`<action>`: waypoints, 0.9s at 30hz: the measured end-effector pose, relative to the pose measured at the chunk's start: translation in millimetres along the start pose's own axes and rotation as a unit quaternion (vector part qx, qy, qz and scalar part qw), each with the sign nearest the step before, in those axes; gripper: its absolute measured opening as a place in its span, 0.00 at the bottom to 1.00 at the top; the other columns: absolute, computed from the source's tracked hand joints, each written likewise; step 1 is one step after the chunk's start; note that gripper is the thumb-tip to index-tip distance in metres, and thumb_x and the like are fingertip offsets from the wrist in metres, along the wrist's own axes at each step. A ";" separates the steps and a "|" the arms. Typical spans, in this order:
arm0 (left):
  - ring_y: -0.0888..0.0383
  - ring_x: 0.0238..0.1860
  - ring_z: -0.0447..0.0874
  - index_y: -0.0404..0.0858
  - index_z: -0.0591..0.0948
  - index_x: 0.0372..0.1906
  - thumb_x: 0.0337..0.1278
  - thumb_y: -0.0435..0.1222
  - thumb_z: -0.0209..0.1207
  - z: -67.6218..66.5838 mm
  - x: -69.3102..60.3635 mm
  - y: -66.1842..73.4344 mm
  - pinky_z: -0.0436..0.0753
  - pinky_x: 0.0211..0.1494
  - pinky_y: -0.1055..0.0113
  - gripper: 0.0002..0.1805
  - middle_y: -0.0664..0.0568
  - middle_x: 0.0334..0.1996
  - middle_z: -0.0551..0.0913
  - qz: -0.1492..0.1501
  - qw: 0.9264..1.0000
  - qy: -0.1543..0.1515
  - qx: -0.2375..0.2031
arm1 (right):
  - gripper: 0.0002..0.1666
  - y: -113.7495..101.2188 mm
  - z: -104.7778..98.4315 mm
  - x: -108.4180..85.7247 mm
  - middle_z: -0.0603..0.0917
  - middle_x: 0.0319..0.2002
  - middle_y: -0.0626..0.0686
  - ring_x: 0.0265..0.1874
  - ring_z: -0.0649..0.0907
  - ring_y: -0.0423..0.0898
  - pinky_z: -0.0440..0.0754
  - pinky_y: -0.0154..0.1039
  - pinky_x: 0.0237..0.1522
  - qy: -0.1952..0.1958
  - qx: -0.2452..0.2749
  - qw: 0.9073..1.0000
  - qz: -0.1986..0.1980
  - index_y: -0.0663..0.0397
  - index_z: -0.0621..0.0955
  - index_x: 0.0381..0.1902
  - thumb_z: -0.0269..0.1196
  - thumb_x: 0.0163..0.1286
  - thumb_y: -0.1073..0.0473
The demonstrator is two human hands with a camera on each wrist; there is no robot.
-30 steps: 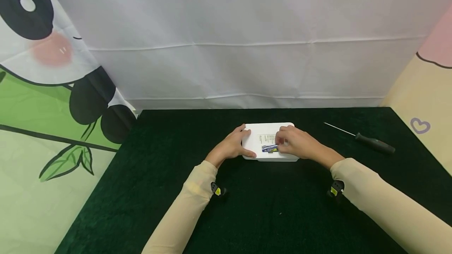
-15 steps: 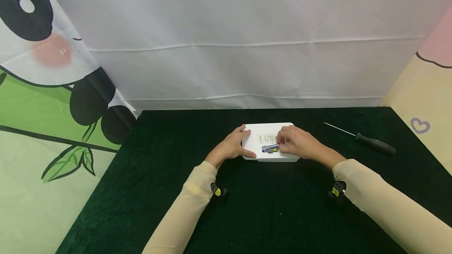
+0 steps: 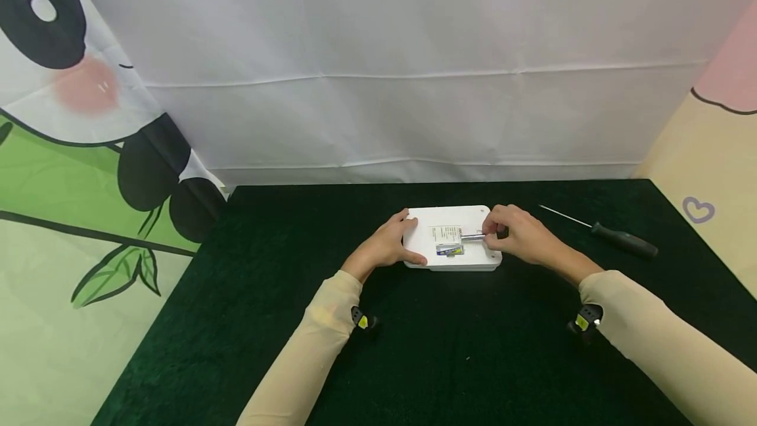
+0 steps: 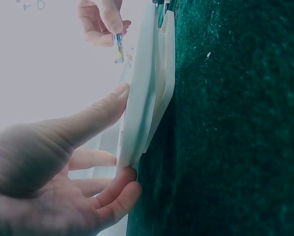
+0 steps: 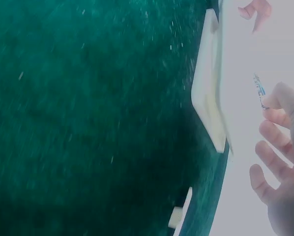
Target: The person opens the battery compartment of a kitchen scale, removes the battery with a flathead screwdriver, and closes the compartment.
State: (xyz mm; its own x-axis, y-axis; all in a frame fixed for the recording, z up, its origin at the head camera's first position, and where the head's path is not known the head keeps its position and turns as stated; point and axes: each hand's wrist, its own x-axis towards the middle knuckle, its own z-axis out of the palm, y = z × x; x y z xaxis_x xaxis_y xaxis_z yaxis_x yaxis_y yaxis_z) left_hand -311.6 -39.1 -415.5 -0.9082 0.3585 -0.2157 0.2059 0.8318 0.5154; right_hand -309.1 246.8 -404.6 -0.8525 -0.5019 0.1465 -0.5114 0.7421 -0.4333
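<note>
**White casing held at one end, with a battery pinched above its face**

The left hand [image 3: 387, 242] grips the left end of a white device [image 3: 421, 235], its thumb on the upper face near the front edge and its other fingers at the end and far side. The right hand [image 3: 514, 232], well apart from the left, pinches a slim printed battery [image 3: 472, 236] between thumb and fingertip. The battery points leftward over the right half of the device; whether it touches the surface cannot be told. In the right wrist view, the remaining fingers are loosely bent and spread apart.

Just in front of the held battery, a small rectangular recess [image 3: 464, 246] in the face contains a blue-and-yellow battery [image 3: 448, 251]. Behind the recess is a panel of fine print [image 3: 446, 234], too small to read. The device lies on dark green cloth [image 3: 414, 360], and both wrist views show a white projecting part on its underside.

Both forearms wear cream sleeves [image 3: 301, 360], with a small black unit [image 3: 359, 317] at each wrist. To the right, beyond reach of neither hand's neighbourhood, lies a screwdriver [image 3: 623, 240], its thin shaft angled toward the far left. A white sheet [image 3: 378, 84] hangs behind, and a printed panda [image 3: 89, 51] appears at left.
</note>
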 end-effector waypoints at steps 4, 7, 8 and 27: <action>0.47 0.79 0.45 0.40 0.61 0.75 0.49 0.50 0.71 -0.5 -1.9 0.2 0.54 0.78 0.52 0.50 0.46 0.79 0.45 0.001 1.000 -0.003 -0.003 | 0.06 10.4 -9.8 -10.3 0.78 0.40 0.52 0.41 0.75 0.51 0.71 0.44 0.41 0.024 0.002 1.000 0.015 0.52 0.83 0.38 0.67 0.63 0.60; 0.47 0.79 0.46 0.40 0.61 0.75 0.49 0.50 0.72 -1.1 -3.3 0.0 0.54 0.78 0.52 0.50 0.46 0.79 0.46 0.003 1.000 -0.002 -0.004 | 0.05 19.5 -17.1 -19.1 0.78 0.39 0.53 0.41 0.74 0.52 0.69 0.45 0.41 0.042 0.001 0.999 0.029 0.53 0.83 0.37 0.66 0.63 0.61; 0.47 0.79 0.46 0.40 0.61 0.75 0.49 0.50 0.72 -1.3 -3.8 -0.2 0.54 0.78 0.52 0.50 0.46 0.79 0.46 0.004 1.000 -0.002 -0.006 | 0.04 22.7 -19.5 -22.2 0.78 0.38 0.54 0.41 0.74 0.52 0.69 0.45 0.41 0.047 0.000 0.998 0.033 0.54 0.83 0.37 0.66 0.64 0.61; 0.47 0.79 0.45 0.41 0.61 0.75 0.49 0.49 0.72 -3.6 -7.9 -1.4 0.54 0.78 0.51 0.50 0.46 0.79 0.45 -0.002 1.000 -0.005 -0.010 | 0.05 79.8 -29.1 -88.0 0.77 0.37 0.58 0.37 0.70 0.52 0.62 0.43 0.36 0.110 -0.053 0.989 0.084 0.56 0.83 0.35 0.66 0.63 0.61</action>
State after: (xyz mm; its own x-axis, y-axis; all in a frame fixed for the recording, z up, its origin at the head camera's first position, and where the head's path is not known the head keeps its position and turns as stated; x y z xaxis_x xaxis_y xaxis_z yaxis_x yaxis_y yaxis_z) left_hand -306.0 -44.6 -411.6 -0.9050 0.3602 -0.2265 0.1950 0.8242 0.5316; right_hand -278.1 363.2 -426.1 -0.9236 -0.2664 0.2756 -0.3585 0.8550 -0.3749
